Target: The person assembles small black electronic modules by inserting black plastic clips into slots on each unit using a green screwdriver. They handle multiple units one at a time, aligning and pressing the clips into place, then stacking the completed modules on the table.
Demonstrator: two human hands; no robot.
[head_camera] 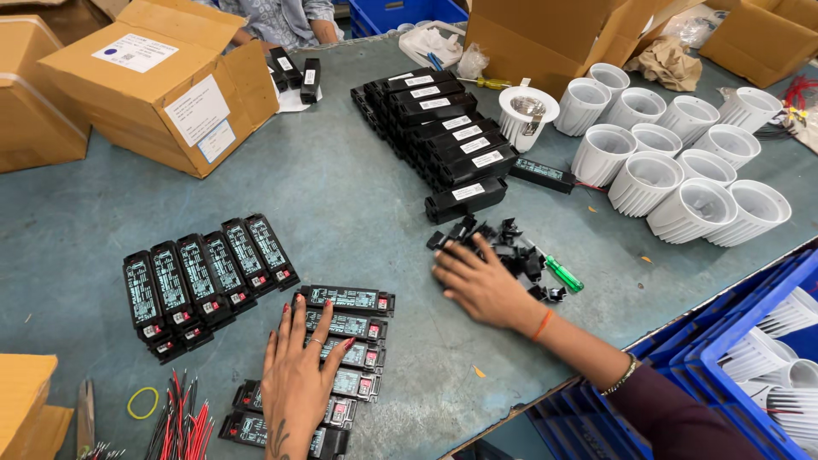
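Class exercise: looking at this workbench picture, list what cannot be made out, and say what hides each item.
Head view:
- Black modules: several covered by the left hand.
- Small black clips: partly behind the blurred right hand.
- Wire bundle: cut by the bottom edge.
- Person opposite: cut by the top edge.

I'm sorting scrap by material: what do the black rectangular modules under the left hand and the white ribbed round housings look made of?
Black rectangular modules: apparently matte moulded plastic, with dull sheen and clip ends. White ribbed round housings: smooth white coating over finned walls, either painted metal or plastic; I can't tell which.
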